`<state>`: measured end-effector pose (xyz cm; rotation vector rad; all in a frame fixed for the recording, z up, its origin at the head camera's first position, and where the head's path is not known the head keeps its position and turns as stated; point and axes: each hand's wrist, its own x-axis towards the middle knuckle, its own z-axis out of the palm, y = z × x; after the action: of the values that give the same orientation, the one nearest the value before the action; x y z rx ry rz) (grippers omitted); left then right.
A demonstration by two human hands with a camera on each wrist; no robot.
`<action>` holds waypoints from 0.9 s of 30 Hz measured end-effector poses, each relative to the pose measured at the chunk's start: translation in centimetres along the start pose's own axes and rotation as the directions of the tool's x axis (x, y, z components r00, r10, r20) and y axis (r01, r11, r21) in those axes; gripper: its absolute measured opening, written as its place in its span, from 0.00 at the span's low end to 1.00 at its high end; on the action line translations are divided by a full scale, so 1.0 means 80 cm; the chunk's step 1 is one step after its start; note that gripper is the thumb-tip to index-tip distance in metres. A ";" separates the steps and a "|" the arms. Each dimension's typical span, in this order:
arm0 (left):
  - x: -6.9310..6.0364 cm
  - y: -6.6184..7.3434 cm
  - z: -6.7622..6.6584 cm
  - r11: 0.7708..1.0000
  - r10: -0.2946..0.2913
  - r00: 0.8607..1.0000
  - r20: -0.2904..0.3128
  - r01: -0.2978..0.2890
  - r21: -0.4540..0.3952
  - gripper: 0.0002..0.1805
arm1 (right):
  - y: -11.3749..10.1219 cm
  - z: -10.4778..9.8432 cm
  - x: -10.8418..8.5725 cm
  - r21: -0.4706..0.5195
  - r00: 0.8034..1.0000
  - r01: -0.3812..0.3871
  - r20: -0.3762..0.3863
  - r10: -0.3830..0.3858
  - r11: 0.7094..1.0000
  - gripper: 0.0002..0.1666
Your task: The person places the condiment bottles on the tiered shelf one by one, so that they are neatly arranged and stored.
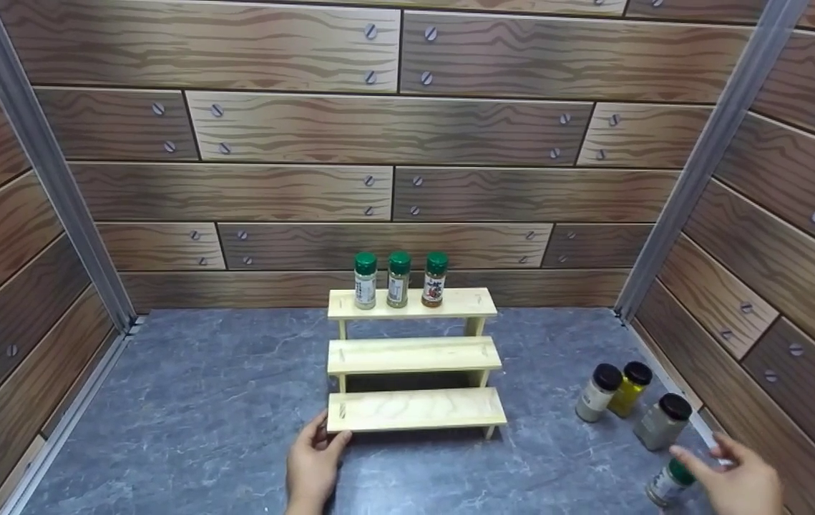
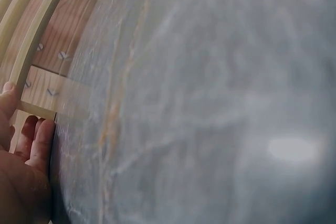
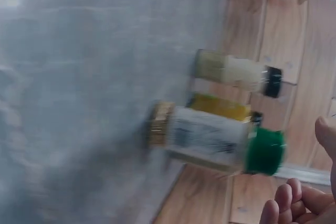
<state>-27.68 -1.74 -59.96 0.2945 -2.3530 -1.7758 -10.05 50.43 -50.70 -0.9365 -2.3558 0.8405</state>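
A three-tier wooden spice rack [image 1: 416,411] stands on the grey surface. My left hand [image 1: 313,461] holds the left end of its lowest step, thumb at the front edge and fingers round the side; the left wrist view shows these fingers [image 2: 42,142] by the rack's leg. On the top step stand three green-capped spice jars [image 1: 398,280]. At the lower right, my right hand [image 1: 740,476] is beside another green-capped spice jar [image 1: 665,486]. Its thumb and fingers are spread apart. In the right wrist view, a gap separates the hand [image 3: 307,203] from the green cap [image 3: 266,151].
Behind the right-hand jar stand a black-capped grey jar [image 1: 661,423], a black-capped jar with a pale label [image 1: 597,393] and a black-capped yellow jar [image 1: 630,390]. Wood-patterned panels [image 1: 393,129] enclose the back and sides, with metal strips [image 1: 700,150] at the corners.
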 end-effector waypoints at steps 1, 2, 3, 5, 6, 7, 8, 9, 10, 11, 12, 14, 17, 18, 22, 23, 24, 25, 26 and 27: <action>0.000 0.001 0.000 1.000 -0.007 1.000 0.002 0.007 0.001 0.33 | 0.005 0.004 -0.001 0.001 1.000 -0.021 0.012 0.021 1.000 0.54; 0.001 0.001 0.001 1.000 -0.013 1.000 0.003 0.013 -0.001 0.33 | 0.009 0.007 -0.003 0.008 0.999 -0.039 0.018 0.039 0.999 0.53; 0.001 0.001 0.001 1.000 -0.016 1.000 0.005 0.016 -0.007 0.33 | 0.012 0.010 -0.005 0.018 0.998 -0.062 0.027 0.061 0.998 0.54; 0.001 0.002 0.002 1.000 -0.019 1.000 0.007 0.019 -0.014 0.34 | 0.015 0.015 -0.009 0.037 0.994 -0.099 0.042 0.097 0.994 0.55; 0.001 0.002 0.002 1.000 -0.023 1.000 0.008 0.023 -0.017 0.34 | 0.016 0.017 -0.012 0.048 0.993 -0.111 0.047 0.108 0.993 0.55; 0.001 0.002 0.002 1.000 -0.022 1.000 0.008 0.022 -0.020 0.34 | 0.016 0.019 -0.014 0.051 0.992 -0.115 0.050 0.113 0.992 0.55; 0.001 0.002 0.002 1.000 -0.022 1.000 0.007 0.022 -0.021 0.34 | 0.017 0.020 -0.015 0.053 0.992 -0.115 0.052 0.112 0.992 0.55; 0.000 0.002 0.002 1.000 -0.023 1.000 0.006 0.023 -0.021 0.34 | 0.018 0.021 -0.016 0.052 0.993 -0.113 0.052 0.110 0.992 0.55; 0.000 0.002 0.001 1.000 -0.024 1.000 0.007 0.024 -0.017 0.34 | 0.019 0.023 -0.017 0.050 0.994 -0.104 0.047 0.101 0.993 0.54; 0.000 0.002 0.002 1.000 -0.028 1.000 0.005 0.028 -0.013 0.34 | 0.020 0.024 -0.018 0.043 0.995 -0.096 0.045 0.094 0.994 0.53; -0.001 0.002 0.002 1.000 -0.029 1.000 0.004 0.029 -0.013 0.34 | 0.022 0.025 -0.019 0.037 0.995 -0.091 0.044 0.090 0.995 0.52; -0.001 0.001 0.001 1.000 -0.027 1.000 0.004 0.027 -0.015 0.34 | 0.024 0.027 -0.018 0.013 0.995 -0.089 0.047 0.089 0.996 0.50; -0.002 0.001 0.001 1.000 -0.015 1.000 0.003 0.015 -0.019 0.33 | 0.027 0.029 -0.018 -0.024 0.993 -0.103 0.048 0.104 0.994 0.47; -0.002 0.001 0.001 1.000 -0.007 1.000 0.004 0.007 -0.023 0.33 | 0.028 0.030 -0.019 -0.028 0.992 -0.114 0.047 0.115 0.993 0.47; -0.001 0.002 0.000 1.000 0.001 1.000 0.003 -0.001 -0.013 0.33 | 0.028 0.033 -0.022 -0.021 0.990 -0.141 0.018 0.141 0.990 0.41; -0.001 0.002 0.000 1.000 0.000 1.000 0.003 0.000 -0.012 0.33 | 0.027 0.034 -0.023 -0.017 0.990 -0.144 0.006 0.144 0.989 0.41; -0.001 0.002 0.000 1.000 -0.005 1.000 0.002 0.005 -0.008 0.33 | 0.024 0.035 -0.024 -0.011 0.990 -0.144 -0.007 0.144 0.990 0.40; -0.001 0.002 0.000 1.000 -0.011 1.000 0.002 0.011 -0.003 0.33 | 0.021 0.036 -0.025 0.001 0.990 -0.138 -0.018 0.138 0.990 0.41; -0.001 0.003 0.000 1.000 -0.014 1.000 0.002 0.014 -0.004 0.33 | 0.016 0.036 -0.026 0.008 0.991 -0.130 -0.026 0.130 0.991 0.41; -0.001 0.003 -0.001 1.000 -0.015 1.000 0.001 0.015 -0.007 0.34 | 0.009 0.035 -0.026 0.013 0.992 -0.118 -0.033 0.118 0.993 0.41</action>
<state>-27.59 -1.70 -59.72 0.3115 -2.3504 -1.7909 -10.04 48.32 -53.57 -1.0858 -2.2839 0.8748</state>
